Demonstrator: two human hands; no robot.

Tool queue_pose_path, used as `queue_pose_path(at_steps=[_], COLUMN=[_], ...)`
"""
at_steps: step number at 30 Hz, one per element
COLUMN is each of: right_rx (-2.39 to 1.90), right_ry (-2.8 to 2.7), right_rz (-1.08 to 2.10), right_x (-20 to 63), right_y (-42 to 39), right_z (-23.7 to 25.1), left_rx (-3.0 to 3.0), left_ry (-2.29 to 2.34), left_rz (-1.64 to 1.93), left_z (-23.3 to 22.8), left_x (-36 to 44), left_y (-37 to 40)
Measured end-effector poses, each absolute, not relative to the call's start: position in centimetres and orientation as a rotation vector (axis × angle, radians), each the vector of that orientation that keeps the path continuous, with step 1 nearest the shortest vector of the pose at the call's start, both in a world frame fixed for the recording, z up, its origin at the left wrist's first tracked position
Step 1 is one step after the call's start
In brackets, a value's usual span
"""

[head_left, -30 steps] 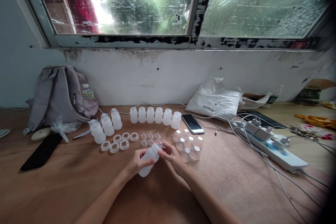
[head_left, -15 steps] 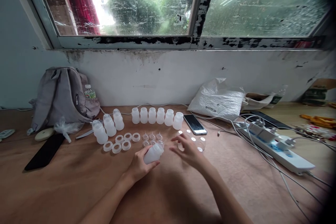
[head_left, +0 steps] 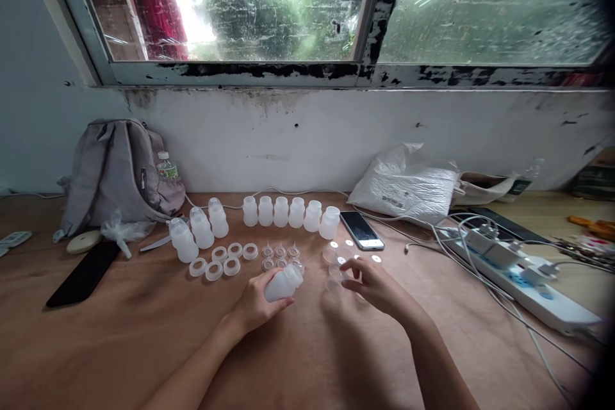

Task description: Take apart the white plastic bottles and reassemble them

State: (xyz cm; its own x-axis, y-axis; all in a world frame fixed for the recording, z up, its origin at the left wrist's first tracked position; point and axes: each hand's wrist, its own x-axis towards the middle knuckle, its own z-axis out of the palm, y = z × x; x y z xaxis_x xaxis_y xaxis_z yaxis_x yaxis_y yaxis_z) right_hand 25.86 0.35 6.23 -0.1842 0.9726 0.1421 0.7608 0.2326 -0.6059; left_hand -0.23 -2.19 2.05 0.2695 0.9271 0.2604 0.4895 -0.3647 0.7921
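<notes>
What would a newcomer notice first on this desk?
First, the frosted white plastic bottle tilted in the left hand, with six similar bottles in a row behind it. On the right, the right hand is by clear round plastic covers. Upper left hangs a deep red draped cloth.

A hand could slide over the bare front of the table [head_left: 298,365], between the two arms. Past that, the left hand [head_left: 257,301] with its bottle [head_left: 281,285], the little clear nipples [head_left: 280,252] and the row of six bottles [head_left: 281,213] stand in the way. On the right, clear caps [head_left: 335,272], the phone [head_left: 362,230] and the power strip [head_left: 502,272] take up room.
</notes>
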Motion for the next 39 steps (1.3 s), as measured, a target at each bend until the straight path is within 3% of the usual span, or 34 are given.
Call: queue_pose_path(at_steps=[6,10,39], right_rx=[-1.182,-1.089,-1.007], right_ry=[-1.505,-1.447,-1.430], right_rz=[0.935,1.052,0.902], right_x=[24.0,22.4,17.9], right_y=[1.0,0.9,-0.9], right_z=[7.2,6.6,2.6], left_rx=[1.996,2.016,2.070], left_ry=[1.248,1.243,1.263], left_rz=[1.014,1.023,1.112], left_z=[1.7,1.6,1.2], left_x=[-0.1,0.0,0.5], left_y=[-2.3,-2.3,-2.7])
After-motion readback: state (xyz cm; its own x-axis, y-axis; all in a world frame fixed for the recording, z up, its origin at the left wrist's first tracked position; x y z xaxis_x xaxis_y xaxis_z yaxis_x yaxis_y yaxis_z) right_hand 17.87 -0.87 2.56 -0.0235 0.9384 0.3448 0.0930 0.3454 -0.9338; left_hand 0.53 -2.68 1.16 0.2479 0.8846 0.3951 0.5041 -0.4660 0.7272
